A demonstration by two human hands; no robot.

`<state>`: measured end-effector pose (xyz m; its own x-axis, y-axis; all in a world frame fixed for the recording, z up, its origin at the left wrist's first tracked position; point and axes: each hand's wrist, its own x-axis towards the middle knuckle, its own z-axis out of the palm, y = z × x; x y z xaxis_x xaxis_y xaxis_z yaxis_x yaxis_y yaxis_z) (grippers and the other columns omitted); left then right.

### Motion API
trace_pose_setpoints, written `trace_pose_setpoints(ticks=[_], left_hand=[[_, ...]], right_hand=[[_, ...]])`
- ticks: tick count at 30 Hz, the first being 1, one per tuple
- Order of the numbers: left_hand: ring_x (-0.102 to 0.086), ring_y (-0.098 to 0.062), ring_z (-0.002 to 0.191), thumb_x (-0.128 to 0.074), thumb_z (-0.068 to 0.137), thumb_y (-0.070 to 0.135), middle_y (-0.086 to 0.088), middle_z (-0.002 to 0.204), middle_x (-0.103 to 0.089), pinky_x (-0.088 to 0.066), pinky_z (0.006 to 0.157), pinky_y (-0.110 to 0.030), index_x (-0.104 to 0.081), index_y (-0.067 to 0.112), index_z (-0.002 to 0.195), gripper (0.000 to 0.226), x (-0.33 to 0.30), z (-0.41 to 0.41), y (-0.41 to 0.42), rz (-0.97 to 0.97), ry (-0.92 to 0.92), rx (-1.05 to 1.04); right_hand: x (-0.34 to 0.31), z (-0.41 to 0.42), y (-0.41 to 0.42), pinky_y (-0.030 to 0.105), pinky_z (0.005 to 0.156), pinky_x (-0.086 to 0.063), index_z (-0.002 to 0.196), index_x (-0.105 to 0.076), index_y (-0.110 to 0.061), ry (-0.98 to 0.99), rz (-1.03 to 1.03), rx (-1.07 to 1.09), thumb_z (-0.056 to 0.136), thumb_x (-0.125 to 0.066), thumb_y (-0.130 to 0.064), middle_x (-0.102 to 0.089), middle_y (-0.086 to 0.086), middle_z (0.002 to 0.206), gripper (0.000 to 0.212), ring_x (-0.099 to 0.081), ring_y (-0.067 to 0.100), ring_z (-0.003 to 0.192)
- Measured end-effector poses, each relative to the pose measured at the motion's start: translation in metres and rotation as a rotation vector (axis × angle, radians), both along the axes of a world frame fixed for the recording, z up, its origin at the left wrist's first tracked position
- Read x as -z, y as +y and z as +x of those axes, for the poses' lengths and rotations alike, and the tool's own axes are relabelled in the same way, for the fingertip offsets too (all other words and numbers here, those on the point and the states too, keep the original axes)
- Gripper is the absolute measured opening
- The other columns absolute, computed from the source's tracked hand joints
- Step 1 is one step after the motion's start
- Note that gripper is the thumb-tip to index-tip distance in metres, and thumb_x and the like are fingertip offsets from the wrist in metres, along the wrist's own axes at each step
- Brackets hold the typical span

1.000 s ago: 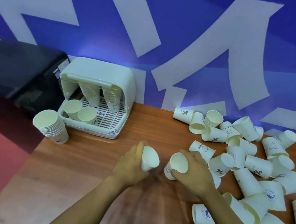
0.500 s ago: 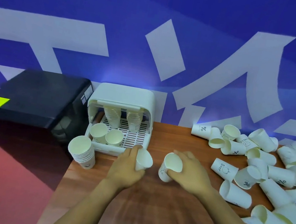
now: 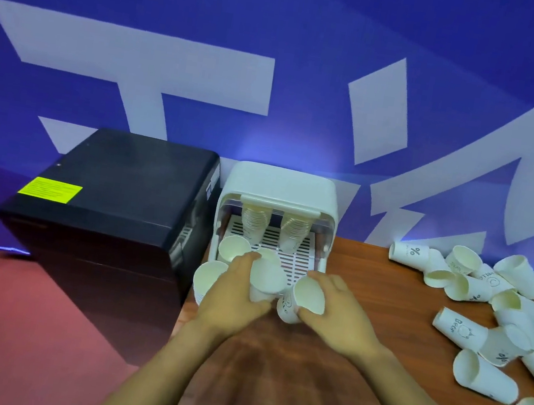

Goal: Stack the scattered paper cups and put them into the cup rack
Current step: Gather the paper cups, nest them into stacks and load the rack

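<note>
Each hand's grip is clamped on a cup: left hand [image 3: 234,292] on one cup [image 3: 266,280], right hand [image 3: 334,311] on another cup [image 3: 305,298], mouths angled together for nesting, just before the cup rack [image 3: 275,217].

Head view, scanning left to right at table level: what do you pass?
Black cabinet → cup stack → left hand with cup → right hand with cup → scattered paper cups.
</note>
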<state>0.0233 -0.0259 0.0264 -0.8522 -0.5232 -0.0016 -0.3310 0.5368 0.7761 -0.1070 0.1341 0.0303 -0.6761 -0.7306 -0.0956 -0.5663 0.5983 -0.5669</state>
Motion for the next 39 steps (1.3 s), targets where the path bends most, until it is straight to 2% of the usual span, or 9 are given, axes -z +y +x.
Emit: trace_pose_setpoints(ticks=[3, 5, 8, 11, 15, 21, 29, 36, 39], left_hand=[[-0.043, -0.006, 0.115, -0.073, 0.078, 0.036, 0.011, 0.131, -0.033, -0.037, 0.091, -0.022, -0.025, 0.026, 0.144, 0.082, -0.009, -0.001, -0.015, 0.003, 0.015, -0.016], [-0.048, -0.014, 0.111, -0.072, 0.077, 0.037, 0.007, 0.130, -0.029, -0.044, 0.091, -0.030, -0.025, 0.031, 0.142, 0.081, -0.014, -0.005, -0.028, -0.030, -0.012, -0.036], [-0.050, -0.025, 0.111, -0.072, 0.075, 0.030, 0.002, 0.124, -0.032, -0.047, 0.090, -0.040, -0.032, 0.031, 0.133, 0.070, -0.017, -0.013, -0.046, -0.115, -0.077, -0.098], [-0.048, -0.026, 0.108, -0.073, 0.073, 0.039, 0.000, 0.121, -0.039, -0.047, 0.089, -0.046, -0.037, 0.028, 0.127, 0.066, -0.020, -0.024, -0.060, -0.208, -0.115, -0.159], [-0.050, -0.027, 0.105, -0.072, 0.074, 0.043, -0.002, 0.121, -0.040, -0.049, 0.085, -0.044, -0.036, 0.026, 0.128, 0.068, -0.018, -0.037, -0.077, -0.249, -0.181, -0.190], [-0.047, -0.028, 0.111, -0.071, 0.077, 0.039, -0.003, 0.127, -0.036, -0.049, 0.083, -0.039, -0.034, 0.023, 0.131, 0.067, 0.003, -0.056, -0.098, -0.175, -0.325, -0.151], [-0.048, -0.029, 0.113, -0.070, 0.077, 0.032, -0.005, 0.133, -0.035, -0.044, 0.094, -0.043, -0.029, 0.024, 0.138, 0.074, 0.024, -0.074, -0.107, -0.194, -0.445, -0.136], [-0.038, -0.030, 0.125, -0.069, 0.075, 0.052, -0.005, 0.142, -0.028, -0.035, 0.102, -0.045, -0.031, 0.029, 0.141, 0.079, 0.047, -0.078, -0.110, -0.192, -0.574, -0.054], [-0.032, -0.030, 0.132, -0.067, 0.078, 0.052, -0.002, 0.149, -0.025, -0.029, 0.107, -0.047, -0.023, 0.031, 0.146, 0.084, 0.053, -0.078, -0.109, -0.184, -0.580, -0.026]], right_hand=[[-0.003, 0.002, -0.021, 0.031, 0.103, -0.038, 0.137, -0.041, -0.029, -0.002, -0.029, -0.009, 0.078, -0.067, -0.038, -0.042, -0.007, 0.136, 0.065, -0.042, 0.015, 0.126], [-0.006, -0.001, -0.032, 0.030, 0.103, -0.037, 0.138, -0.040, -0.028, 0.010, -0.044, -0.012, 0.080, -0.067, -0.037, -0.041, -0.007, 0.138, 0.064, -0.041, 0.014, 0.128], [-0.011, -0.005, -0.045, 0.028, 0.105, -0.035, 0.140, -0.038, -0.028, 0.035, -0.046, -0.017, 0.080, -0.065, -0.039, -0.039, -0.008, 0.142, 0.066, -0.037, 0.012, 0.131], [-0.013, -0.011, -0.053, 0.026, 0.105, -0.034, 0.140, -0.037, -0.029, 0.058, -0.068, -0.003, 0.081, -0.065, -0.039, -0.039, -0.008, 0.141, 0.066, -0.036, 0.012, 0.132], [-0.010, -0.017, -0.065, 0.026, 0.104, -0.033, 0.140, -0.036, -0.028, 0.071, -0.095, 0.004, 0.082, -0.065, -0.037, -0.037, -0.008, 0.143, 0.066, -0.036, 0.012, 0.132], [0.004, -0.030, -0.090, 0.031, 0.108, -0.034, 0.140, -0.035, -0.028, 0.042, -0.054, -0.008, 0.083, -0.063, -0.038, -0.034, -0.009, 0.144, 0.064, -0.034, 0.014, 0.132], [0.034, -0.039, -0.111, 0.030, 0.108, -0.032, 0.141, -0.033, -0.028, 0.035, 0.068, -0.109, 0.084, -0.061, -0.042, -0.032, -0.008, 0.145, 0.065, -0.033, 0.015, 0.132], [0.052, -0.044, -0.113, 0.037, 0.110, -0.031, 0.146, -0.025, -0.029, -0.096, 0.256, -0.147, 0.087, -0.059, -0.039, -0.028, -0.005, 0.152, 0.070, -0.031, 0.022, 0.135], [0.058, -0.047, -0.107, 0.038, 0.113, -0.028, 0.148, -0.020, -0.030, -0.140, 0.303, -0.180, 0.087, -0.059, -0.039, -0.026, -0.003, 0.154, 0.073, -0.028, 0.021, 0.139]])
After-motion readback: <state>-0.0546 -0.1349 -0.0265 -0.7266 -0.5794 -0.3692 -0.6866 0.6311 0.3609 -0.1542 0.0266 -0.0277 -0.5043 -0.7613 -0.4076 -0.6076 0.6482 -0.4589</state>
